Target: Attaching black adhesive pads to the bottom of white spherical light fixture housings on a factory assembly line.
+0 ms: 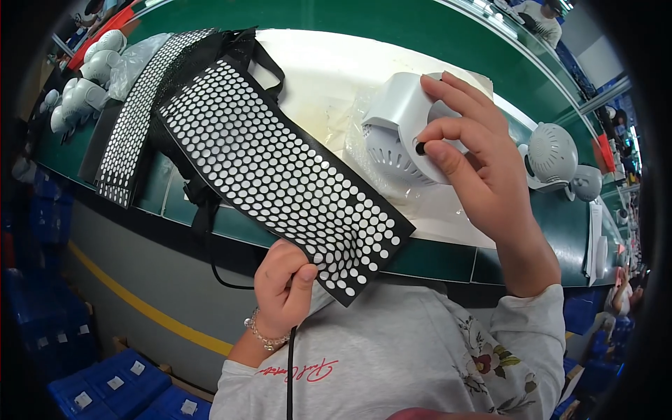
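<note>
My left hand is closed on the near edge of a black sheet of round white adhesive dots. The sheet slants across the table edge, its near corner creased and hanging over. Between thumb and index finger, my right hand pinches a small black round pad against or just over the rim of a white plastic housing. Whether the pad touches the rim I cannot tell. The housing is rounded with slotted vents and lies on its side on clear bubble wrap. My right fingers cover part of it.
A second dotted sheet and black straps lie to the left. Several white housings stand at the far left, others at the right. White paper covers part of the green table. Blue bins sit below left.
</note>
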Demonstrator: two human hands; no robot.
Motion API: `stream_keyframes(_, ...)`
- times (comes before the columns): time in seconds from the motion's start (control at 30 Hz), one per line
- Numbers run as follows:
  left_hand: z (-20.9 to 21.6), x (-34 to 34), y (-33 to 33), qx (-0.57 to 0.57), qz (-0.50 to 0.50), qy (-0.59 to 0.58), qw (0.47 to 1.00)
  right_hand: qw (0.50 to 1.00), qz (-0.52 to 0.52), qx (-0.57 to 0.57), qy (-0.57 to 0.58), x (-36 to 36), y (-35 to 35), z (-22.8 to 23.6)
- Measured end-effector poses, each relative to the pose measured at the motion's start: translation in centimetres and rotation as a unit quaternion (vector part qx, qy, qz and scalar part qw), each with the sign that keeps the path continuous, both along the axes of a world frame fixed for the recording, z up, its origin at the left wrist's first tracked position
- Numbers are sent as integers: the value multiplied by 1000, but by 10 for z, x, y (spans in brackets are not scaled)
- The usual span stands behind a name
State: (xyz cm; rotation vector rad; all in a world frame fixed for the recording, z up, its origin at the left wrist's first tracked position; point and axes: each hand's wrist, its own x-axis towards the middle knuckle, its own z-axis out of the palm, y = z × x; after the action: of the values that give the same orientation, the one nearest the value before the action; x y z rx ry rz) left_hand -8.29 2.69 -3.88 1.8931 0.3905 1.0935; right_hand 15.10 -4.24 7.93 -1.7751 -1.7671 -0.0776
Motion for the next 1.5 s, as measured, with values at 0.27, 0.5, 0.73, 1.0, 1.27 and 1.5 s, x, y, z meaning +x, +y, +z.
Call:
stream_keyframes(0.27,0,-2,1,-4,5,2,1000,1000,4,5,12,0,1,0)
stream_keyframes(0.5,-4,-2,1,-26,18,-10,999,988,30,57,-141,3,-3,-7)
stream_keyframes(0.73,-2,-4,-1,-73,45,-23,996,962,31,109,-250,4,-8,-21)
stream_keyframes(1.0,-6,-9,-3,-125,60,-16,990,950,34,78,-299,8,-10,-19)
stream_keyframes(1.27,-15,-22,-7,-232,92,6,968,976,-61,198,-65,44,-1,-11)
stream_keyframes(1.5,-11,-20,-9,-253,86,20,963,969,-53,-85,226,76,16,5)
